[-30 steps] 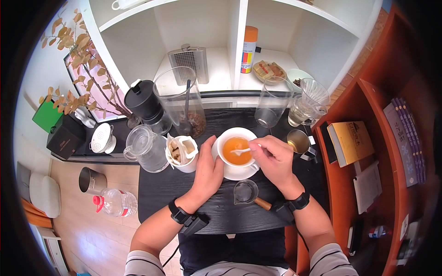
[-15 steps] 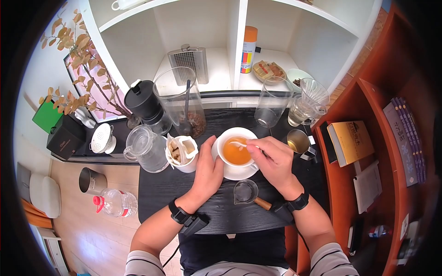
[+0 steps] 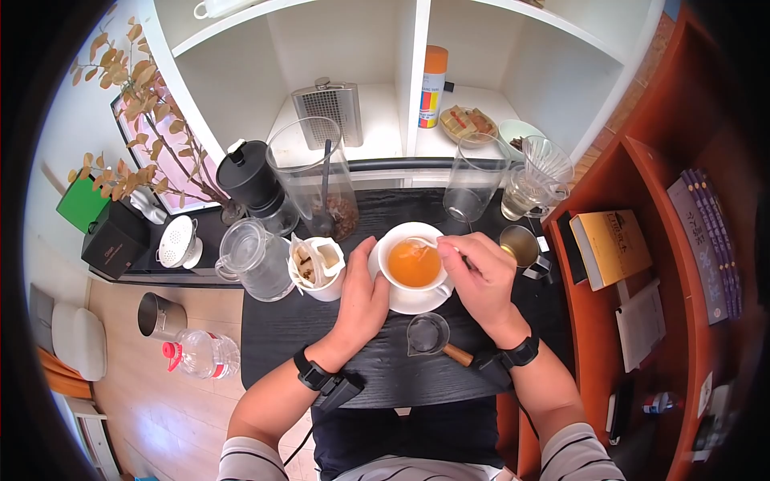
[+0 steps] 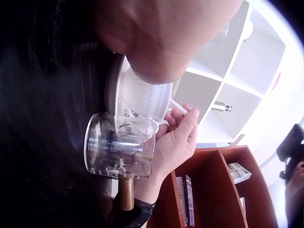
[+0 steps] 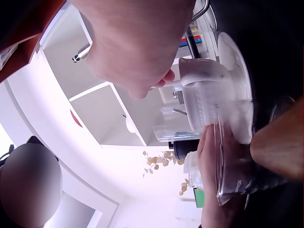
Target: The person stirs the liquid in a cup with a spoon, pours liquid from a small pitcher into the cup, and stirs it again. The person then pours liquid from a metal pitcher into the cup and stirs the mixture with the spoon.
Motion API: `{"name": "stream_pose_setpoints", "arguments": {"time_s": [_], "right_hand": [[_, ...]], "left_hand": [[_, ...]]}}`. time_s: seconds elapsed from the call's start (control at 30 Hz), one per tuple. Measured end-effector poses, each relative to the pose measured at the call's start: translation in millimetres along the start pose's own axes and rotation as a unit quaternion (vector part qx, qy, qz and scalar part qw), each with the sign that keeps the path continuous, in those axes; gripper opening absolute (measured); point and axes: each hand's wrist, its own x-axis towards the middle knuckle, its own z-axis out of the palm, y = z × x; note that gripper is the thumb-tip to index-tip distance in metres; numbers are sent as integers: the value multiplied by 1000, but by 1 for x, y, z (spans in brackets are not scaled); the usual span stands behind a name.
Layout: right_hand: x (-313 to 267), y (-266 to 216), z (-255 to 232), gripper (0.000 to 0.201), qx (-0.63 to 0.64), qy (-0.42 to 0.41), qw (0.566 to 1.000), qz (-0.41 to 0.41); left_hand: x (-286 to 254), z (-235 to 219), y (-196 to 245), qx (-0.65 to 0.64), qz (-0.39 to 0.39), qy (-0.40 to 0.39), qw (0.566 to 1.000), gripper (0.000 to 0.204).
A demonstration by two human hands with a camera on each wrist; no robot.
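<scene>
A white teacup (image 3: pixel 391 231) filled with amber liquid (image 3: pixel 411 268) stands on a white saucer (image 3: pixel 411 305) at the middle of the black table. My right hand (image 3: pixel 483 276) pinches a white spoon (image 3: pixel 427 241) between thumb and fingers, its bowl dipped in the liquid near the far rim. Against the cup's left side rests my left hand (image 3: pixel 365 301), fingers nearly straight. Just in front of the saucer sits a small glass pitcher with a wooden handle (image 3: pixel 459 355); in the left wrist view that pitcher (image 4: pixel 121 152) overlaps the cup.
Left of my left hand stand a white cup (image 3: pixel 327 291) with a drip bag, a glass jug (image 3: pixel 255 260) and a black grinder (image 3: pixel 250 176). Behind are a tall glass jar (image 3: pixel 305 160) and a glass cylinder (image 3: pixel 475 180). A metal mug (image 3: pixel 520 247) is close to my right hand.
The spoon has swept around inside the cup, from near the middle toward the far right rim. My right hand has shifted slightly right, while the left hand and cup stayed put.
</scene>
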Motion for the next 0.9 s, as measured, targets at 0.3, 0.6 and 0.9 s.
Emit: {"name": "stream_pose_setpoints", "arguments": {"time_s": [0.3,0.6,0.9], "right_hand": [[1,-6,-2,5,15,-50,999,5],[-4,-3,-7,8,10,-75,995,59],[1,-3,-6,5,-43,0,999,17]], "left_hand": [[1,1,0,-6,-2,1,1000,56],[0,1,0,0,2,4,1000,56],[0,-1,5,-3,-1,2,1000,56]]}}
